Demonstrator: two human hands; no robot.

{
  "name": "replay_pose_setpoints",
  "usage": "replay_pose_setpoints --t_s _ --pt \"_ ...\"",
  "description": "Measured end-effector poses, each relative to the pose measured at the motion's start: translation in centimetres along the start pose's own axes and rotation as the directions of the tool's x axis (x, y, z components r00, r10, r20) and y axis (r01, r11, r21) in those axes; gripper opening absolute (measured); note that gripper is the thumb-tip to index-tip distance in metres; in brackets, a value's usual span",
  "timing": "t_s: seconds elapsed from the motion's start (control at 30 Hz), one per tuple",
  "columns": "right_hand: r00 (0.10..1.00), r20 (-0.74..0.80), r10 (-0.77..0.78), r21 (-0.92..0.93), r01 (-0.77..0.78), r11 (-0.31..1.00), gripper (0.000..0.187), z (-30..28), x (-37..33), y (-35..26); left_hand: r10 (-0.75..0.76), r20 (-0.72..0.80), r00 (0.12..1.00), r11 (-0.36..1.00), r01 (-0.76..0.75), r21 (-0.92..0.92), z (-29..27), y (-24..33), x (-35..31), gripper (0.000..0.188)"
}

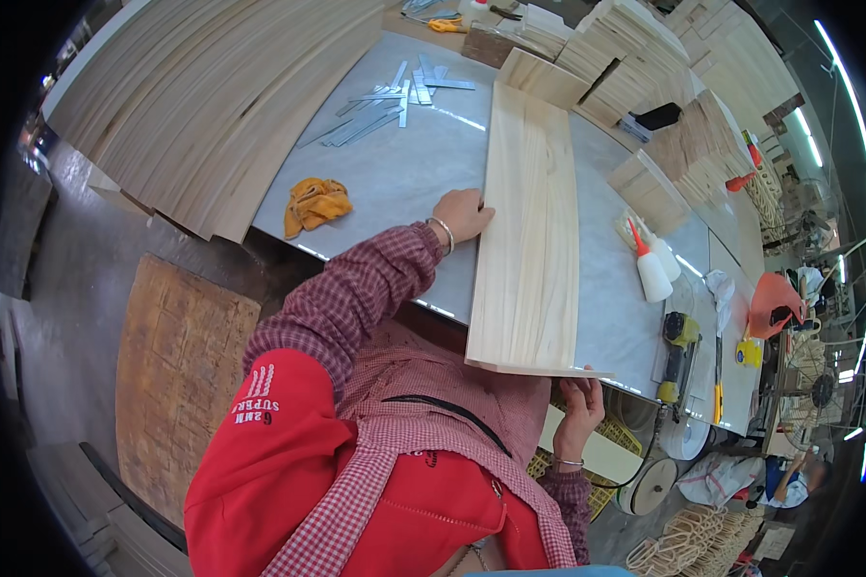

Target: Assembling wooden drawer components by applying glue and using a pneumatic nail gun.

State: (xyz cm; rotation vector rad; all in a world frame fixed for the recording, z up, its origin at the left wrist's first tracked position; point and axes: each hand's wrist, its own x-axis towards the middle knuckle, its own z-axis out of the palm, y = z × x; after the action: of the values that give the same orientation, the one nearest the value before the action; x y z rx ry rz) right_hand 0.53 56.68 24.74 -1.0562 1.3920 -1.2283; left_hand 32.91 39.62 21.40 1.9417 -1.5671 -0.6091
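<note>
A long pale wooden board (529, 221) lies lengthwise in front of me on the grey tabletop (423, 168). A short upright wooden piece (541, 79) stands across its far end, and a thin end strip (539, 370) runs along its near end, over the table's front edge. My left hand (463, 214) is closed on the board's left edge, fingers curled. At the near right corner, my right hand (578, 415) grips the end strip from below; part of its grasp is hidden. Right of the board lies a white squeeze bottle (652, 274) with a red nozzle.
Stacked boards (231, 96) rise at left; more wooden pieces (625, 48) fill the far right. Thin metal strips (404, 101) and a crumpled orange cloth (316, 204) lie left of the board. A yellow-and-black power tool (680, 344) and a yellow-handled tool (719, 385) lie at right.
</note>
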Motion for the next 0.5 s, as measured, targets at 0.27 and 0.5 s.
replay_pose_setpoints --t_s 0.27,0.5 --pt "0.998 -0.003 0.070 -0.087 -0.070 0.994 0.039 0.2 1.1 0.8 0.230 -0.340 0.912 0.942 -0.121 0.313 -4.6 -5.3 7.8 0.023" --pt "0.986 -0.156 0.052 -0.179 -0.080 0.981 0.037 0.9 1.0 1.3 0.394 -0.344 0.852 0.733 -0.066 0.677 -6.1 -7.5 21.4 0.019"
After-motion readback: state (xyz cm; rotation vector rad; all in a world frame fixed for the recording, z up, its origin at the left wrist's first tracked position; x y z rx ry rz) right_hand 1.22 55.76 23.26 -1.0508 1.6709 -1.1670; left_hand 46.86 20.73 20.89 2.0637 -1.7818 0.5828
